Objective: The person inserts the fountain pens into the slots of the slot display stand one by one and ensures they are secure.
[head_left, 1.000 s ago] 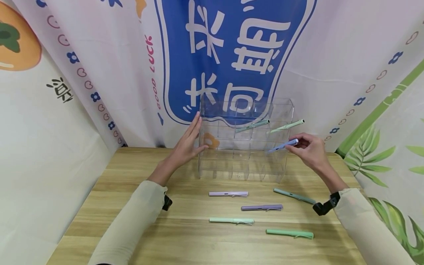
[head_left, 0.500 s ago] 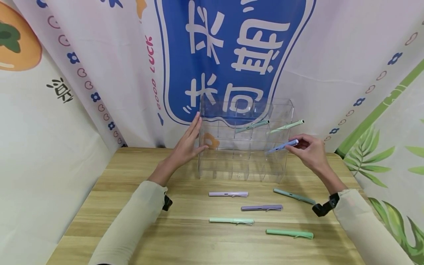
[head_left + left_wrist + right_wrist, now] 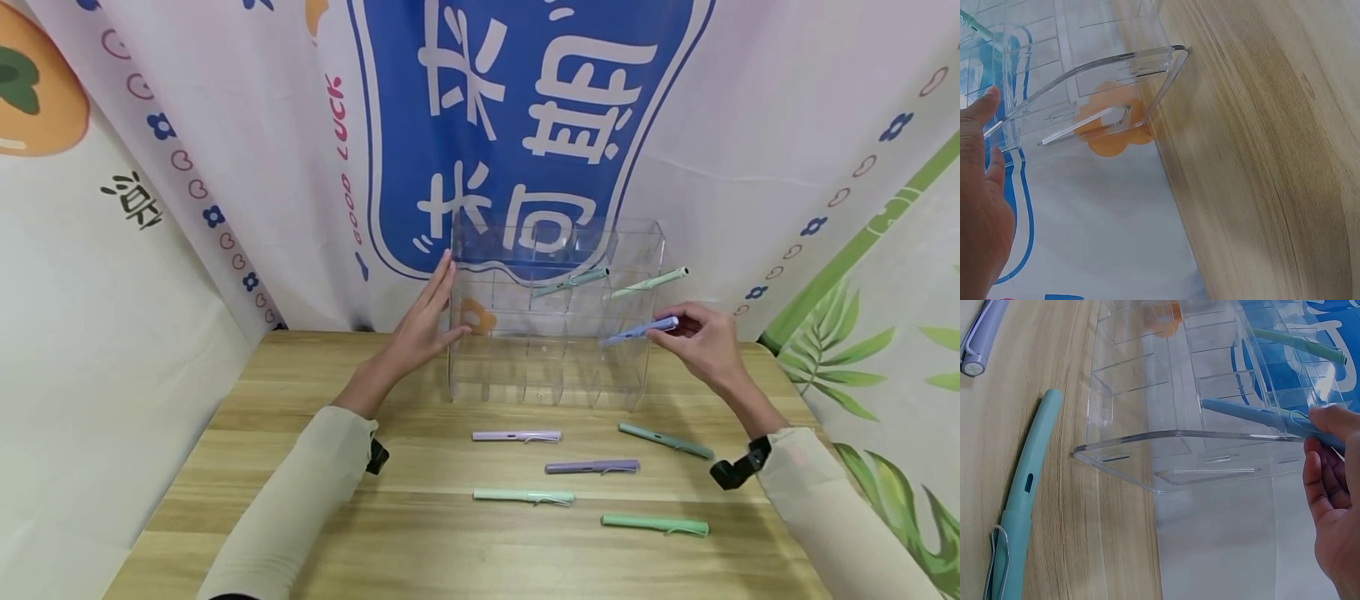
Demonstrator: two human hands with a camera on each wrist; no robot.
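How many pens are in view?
8. On the table: lilac, purple, mint, bright green, teal. In the clear rack: grey-green, pale green. In the right hand, partly inside the rack: blue.

I can't see most of the left hand [image 3: 982, 212], which slips past the left edge of the left wrist view. A greenish pen [image 3: 980, 27] there is cut off too and blurred behind the clear rack [image 3: 1119, 57], so I couldn't say which one it is. Over at the right wrist, the right hand [image 3: 1342, 500] runs off the edge and hides the outer end of the blue pen [image 3: 1241, 414]. A teal pen [image 3: 1025, 481] leaves at the bottom, a purple pen [image 3: 985, 331] at the top. Both sleeves [image 3: 292, 500] leave the head view
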